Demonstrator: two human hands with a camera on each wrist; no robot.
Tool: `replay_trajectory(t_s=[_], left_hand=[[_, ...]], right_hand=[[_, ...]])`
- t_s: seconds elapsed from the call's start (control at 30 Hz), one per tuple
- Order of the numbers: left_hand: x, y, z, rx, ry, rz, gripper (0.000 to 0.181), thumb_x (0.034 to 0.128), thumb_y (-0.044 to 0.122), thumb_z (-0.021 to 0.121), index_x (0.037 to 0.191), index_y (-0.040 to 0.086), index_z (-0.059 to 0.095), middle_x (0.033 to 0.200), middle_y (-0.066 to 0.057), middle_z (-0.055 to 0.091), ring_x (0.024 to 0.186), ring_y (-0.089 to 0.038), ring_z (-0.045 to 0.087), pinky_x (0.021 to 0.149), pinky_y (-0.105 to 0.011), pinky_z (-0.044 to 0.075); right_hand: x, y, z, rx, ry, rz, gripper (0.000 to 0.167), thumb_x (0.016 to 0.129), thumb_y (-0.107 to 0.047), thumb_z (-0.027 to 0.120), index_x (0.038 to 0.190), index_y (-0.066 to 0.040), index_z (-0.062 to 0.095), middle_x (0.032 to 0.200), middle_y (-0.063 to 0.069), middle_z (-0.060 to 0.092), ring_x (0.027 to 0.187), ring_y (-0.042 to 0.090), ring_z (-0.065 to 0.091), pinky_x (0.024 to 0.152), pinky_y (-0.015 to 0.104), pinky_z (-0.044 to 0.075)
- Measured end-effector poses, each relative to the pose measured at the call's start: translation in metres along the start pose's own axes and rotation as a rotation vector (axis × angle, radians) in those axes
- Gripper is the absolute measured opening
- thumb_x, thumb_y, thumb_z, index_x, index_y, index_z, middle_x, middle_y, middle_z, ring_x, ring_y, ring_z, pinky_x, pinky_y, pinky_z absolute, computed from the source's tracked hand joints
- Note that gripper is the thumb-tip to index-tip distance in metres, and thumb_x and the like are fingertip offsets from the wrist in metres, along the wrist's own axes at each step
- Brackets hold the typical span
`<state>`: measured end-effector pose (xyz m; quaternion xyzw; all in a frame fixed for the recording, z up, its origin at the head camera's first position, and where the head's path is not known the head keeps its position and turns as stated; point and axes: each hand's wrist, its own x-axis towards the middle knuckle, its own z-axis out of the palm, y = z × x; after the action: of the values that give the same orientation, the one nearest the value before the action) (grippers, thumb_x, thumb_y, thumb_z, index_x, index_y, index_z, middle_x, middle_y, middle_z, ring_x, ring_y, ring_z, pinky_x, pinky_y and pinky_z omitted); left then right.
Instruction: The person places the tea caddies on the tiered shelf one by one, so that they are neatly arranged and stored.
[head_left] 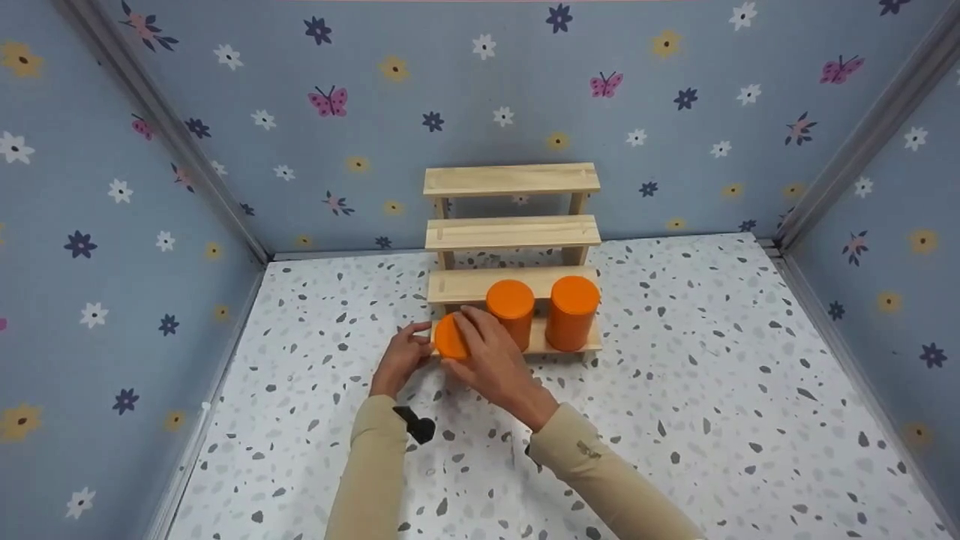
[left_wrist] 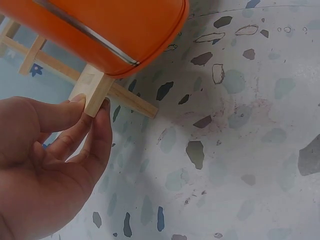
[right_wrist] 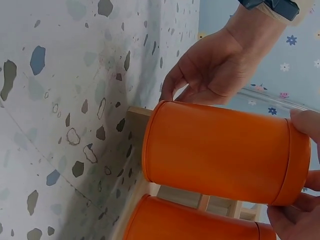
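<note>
Three orange lidded canisters stand on the lowest step of a wooden stepped rack (head_left: 512, 234): a left canister (head_left: 448, 339), a middle canister (head_left: 511, 300) and a right canister (head_left: 574, 315). My right hand (head_left: 496, 366) grips the left canister by its lid end, with fingers and thumb around the rim in the right wrist view. That canister (right_wrist: 215, 150) sits upright at the step's left end. My left hand (left_wrist: 55, 155) pinches the end of the lowest wooden board (left_wrist: 100, 92) between thumb and fingers, just beside the canister's base.
Three higher steps rise behind, with a top board (head_left: 512, 180) near the patterned back wall (head_left: 495, 82). The speckled table (head_left: 712, 390) spreads around the rack. Patterned side walls (head_left: 97, 300) close it in on both sides.
</note>
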<state>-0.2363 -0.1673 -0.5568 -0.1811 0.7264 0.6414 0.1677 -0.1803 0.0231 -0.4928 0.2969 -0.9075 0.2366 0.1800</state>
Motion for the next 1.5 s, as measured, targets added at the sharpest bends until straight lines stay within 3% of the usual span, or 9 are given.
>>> replay_trajectory(t_s=[0.27,0.57,0.87,1.5], left_hand=[[0.001,0.0,-0.001,0.013,-0.008,-0.003,0.049,0.0922,0.001,0.053,0.139,0.013,0.047,0.122,-0.016,0.058,0.098,-0.02,0.057,0.095,-0.037,0.046],[-0.001,0.0,-0.001,0.002,-0.02,0.026,0.049,0.0922,-0.001,0.051,0.14,0.01,0.046,0.123,-0.018,0.059,0.096,-0.02,0.058,0.098,-0.04,0.045],[0.001,-0.002,0.0,-0.002,-0.016,0.027,0.047,0.0937,0.001,0.051,0.14,0.01,0.045,0.127,-0.019,0.057,0.11,-0.029,0.057,0.099,-0.041,0.045],[-0.002,0.0,0.001,0.014,-0.004,0.02,0.045,0.0937,0.001,0.051,0.138,0.012,0.047,0.127,-0.017,0.055,0.108,-0.025,0.056,0.101,-0.041,0.044]], right_hand=[[0.007,-0.002,-0.002,-0.076,0.02,-0.034,0.056,0.089,-0.038,0.064,0.133,-0.004,0.053,0.137,0.013,0.049,0.128,0.026,0.044,0.11,0.037,0.035],[0.011,-0.002,-0.003,-0.082,0.004,-0.034,0.052,0.091,-0.034,0.063,0.133,-0.004,0.054,0.137,0.013,0.05,0.128,0.026,0.044,0.11,0.037,0.035],[0.016,0.001,-0.001,-0.099,0.005,-0.046,0.051,0.093,-0.032,0.061,0.134,-0.003,0.053,0.137,0.013,0.049,0.129,0.027,0.043,0.109,0.037,0.036],[0.028,0.0,0.008,-0.178,0.042,-0.049,0.047,0.092,-0.028,0.061,0.13,-0.001,0.054,0.134,0.015,0.051,0.128,0.029,0.045,0.106,0.038,0.04]])
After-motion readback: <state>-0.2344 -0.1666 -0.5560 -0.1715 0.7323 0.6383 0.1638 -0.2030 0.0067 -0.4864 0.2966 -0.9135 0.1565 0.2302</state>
